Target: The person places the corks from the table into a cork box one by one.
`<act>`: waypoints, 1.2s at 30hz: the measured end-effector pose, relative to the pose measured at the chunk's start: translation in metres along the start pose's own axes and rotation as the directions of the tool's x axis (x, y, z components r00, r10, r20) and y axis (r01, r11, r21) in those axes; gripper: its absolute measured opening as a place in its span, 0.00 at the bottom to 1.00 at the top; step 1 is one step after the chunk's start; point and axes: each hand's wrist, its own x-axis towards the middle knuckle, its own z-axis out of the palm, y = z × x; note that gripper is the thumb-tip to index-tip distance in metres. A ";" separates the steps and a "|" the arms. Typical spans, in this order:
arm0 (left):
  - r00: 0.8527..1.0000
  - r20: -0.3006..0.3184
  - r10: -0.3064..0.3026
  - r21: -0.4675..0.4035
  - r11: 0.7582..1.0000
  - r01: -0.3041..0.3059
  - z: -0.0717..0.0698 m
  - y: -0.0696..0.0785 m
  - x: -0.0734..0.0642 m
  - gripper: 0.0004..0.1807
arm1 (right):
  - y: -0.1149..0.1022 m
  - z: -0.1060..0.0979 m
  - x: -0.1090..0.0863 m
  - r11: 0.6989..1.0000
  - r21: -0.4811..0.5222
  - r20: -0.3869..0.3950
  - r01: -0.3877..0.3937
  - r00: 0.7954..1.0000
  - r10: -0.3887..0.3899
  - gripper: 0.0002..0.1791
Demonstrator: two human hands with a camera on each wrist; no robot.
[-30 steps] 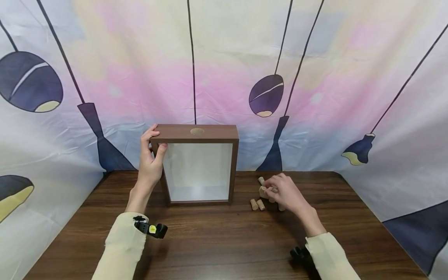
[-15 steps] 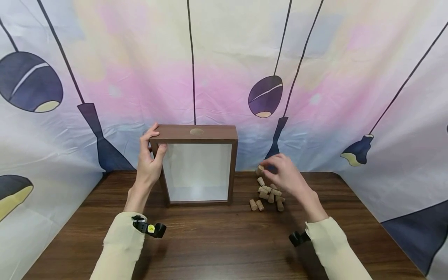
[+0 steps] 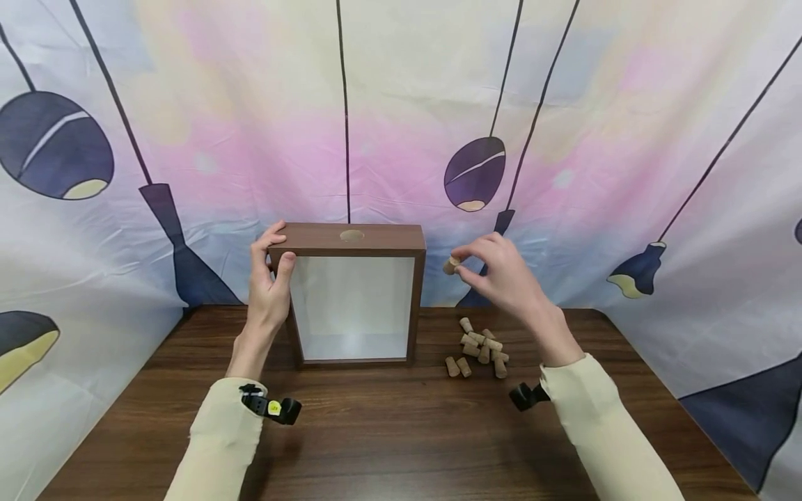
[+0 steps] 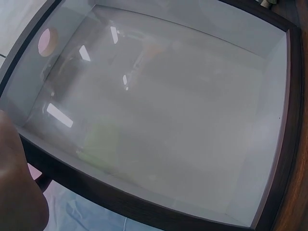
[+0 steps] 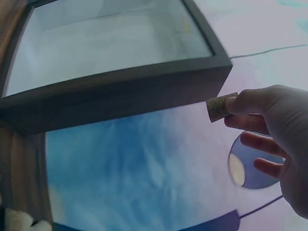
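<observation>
A brown wooden box frame (image 3: 418,306) with a clear front and white inside stands upright on the table. Its top edge has a round hole (image 3: 352,236), seen from inside the box in the left wrist view as a pale pink disc. My left hand (image 3: 268,292) grips the frame's upper left corner, thumb on the front and fingers round the side and top. Right of the frame, in the air, my right hand (image 3: 504,275) pinches a cork (image 3: 450,265) between thumb and index finger. The right wrist view shows this cork (image 5: 220,107) near the frame's corner.
Several more corks (image 3: 481,344) lie in a loose group on the dark wooden table (image 3: 388,431), right of the frame. Behind the table hangs a pastel cloth (image 3: 401,139) printed with lamps. Each wrist wears a small black camera (image 3: 285,410).
My right hand has lifted one cork off the group and carried it up and slightly left, level with the frame's upper part. My left hand keeps its place on the frame.
</observation>
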 end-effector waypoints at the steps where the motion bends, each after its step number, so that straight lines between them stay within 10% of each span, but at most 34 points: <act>1: 1.000 0.001 -0.002 -0.003 1.000 0.002 0.000 0.006 0.000 0.21 | -0.002 -0.001 0.004 1.000 0.003 -0.008 0.011 1.000 -0.011 0.10; 9: 0.999 -0.004 0.049 -0.041 0.998 -0.049 0.003 0.019 0.000 0.23 | -0.019 -0.010 0.034 0.998 0.031 -0.058 0.050 0.997 -0.049 0.10; 20: 0.998 -0.032 0.058 -0.061 0.996 -0.060 0.005 -0.017 0.001 0.21 | -0.045 -0.001 0.072 0.993 0.105 -0.019 0.050 0.999 -0.048 0.09; 30: 0.997 -0.026 0.073 -0.086 0.994 -0.075 0.007 0.015 -0.001 0.20 | -0.067 0.022 0.101 0.985 0.170 0.071 -0.006 0.997 -0.006 0.10; 36: 0.996 -0.036 0.080 -0.124 0.989 -0.084 0.008 -0.009 0.001 0.20 | -0.073 0.036 0.110 0.961 0.257 0.137 -0.107 0.988 0.073 0.10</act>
